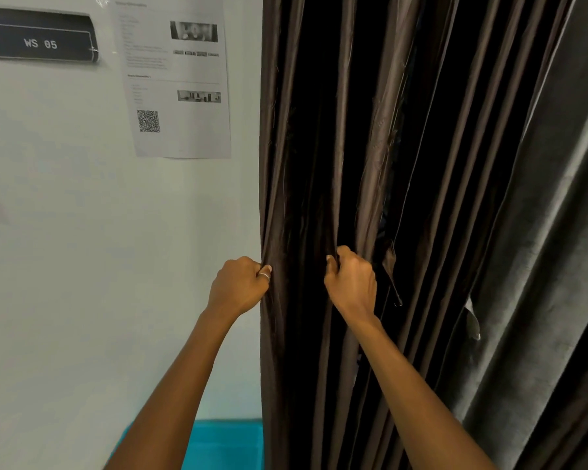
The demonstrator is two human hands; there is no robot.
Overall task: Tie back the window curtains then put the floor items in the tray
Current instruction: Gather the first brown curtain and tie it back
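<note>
A dark brown pleated curtain [364, 164] hangs from top to bottom over the middle and right of the view. My left hand [240, 288] grips its left edge beside the white wall, fingers curled into the cloth, a ring on one finger. About a hand's width to the right, my right hand [352, 283] grips a fold of the same curtain. A grey, thicker curtain [554, 232] hangs at the far right. A dark strap-like strip [392, 276] dangles just right of my right hand. No tray or floor items show.
The white wall [82, 232] fills the left side. On it hang a black "WS 05" sign [41, 37] and a printed sheet with a QR code [177, 79]. A turquoise surface [224, 442] shows at the bottom between my forearms.
</note>
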